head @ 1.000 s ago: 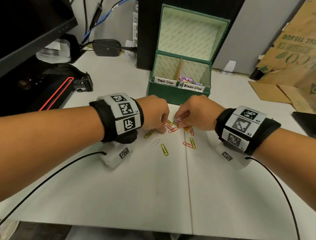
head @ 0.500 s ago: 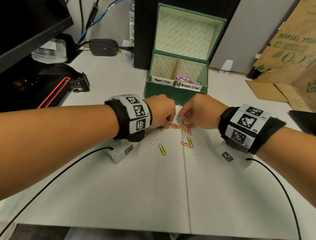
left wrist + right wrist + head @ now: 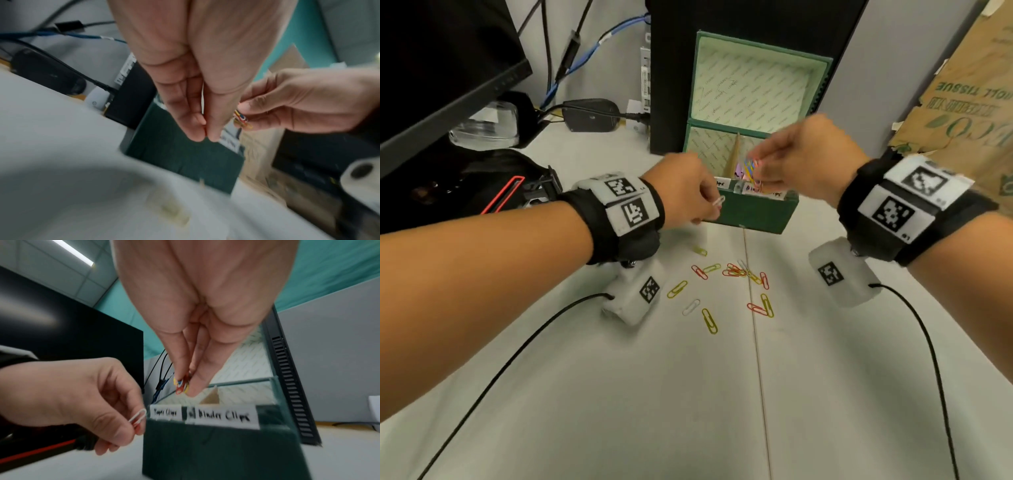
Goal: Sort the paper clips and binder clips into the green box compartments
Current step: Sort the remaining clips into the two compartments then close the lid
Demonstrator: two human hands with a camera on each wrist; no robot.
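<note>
Paper clips in red, yellow and white wire (image 3: 736, 272) lay scattered loose on the pale grey bench (image 3: 688, 394), just in front of a dark green box with an upright hinged lid (image 3: 756, 214). A tan card divider (image 3: 734, 150) split the box into two compartments, and white handwritten labels on the front rim read "Paper Clips" on the left (image 3: 165, 412) and "Binder Clips" on the right (image 3: 224, 416). Pink and purple items showed in the right compartment, too hidden to name.

The left hand (image 3: 681, 192) hovered at the box's front left corner, thumb and forefinger pinching a single white paper clip (image 3: 138, 417), with a red one seeming to lie behind it.

The right hand (image 3: 801, 161) was raised over the box opening near the divider, its fingertips pinched around a small bunch of red, yellow and blue clips (image 3: 181, 384). Which compartment lay directly under the bunch could not be told.

Both wrists wore black bands with white coded markers. A black monitor (image 3: 441, 68) and a flattened brown cardboard carton (image 3: 962, 102) stood at the bench's edges.
</note>
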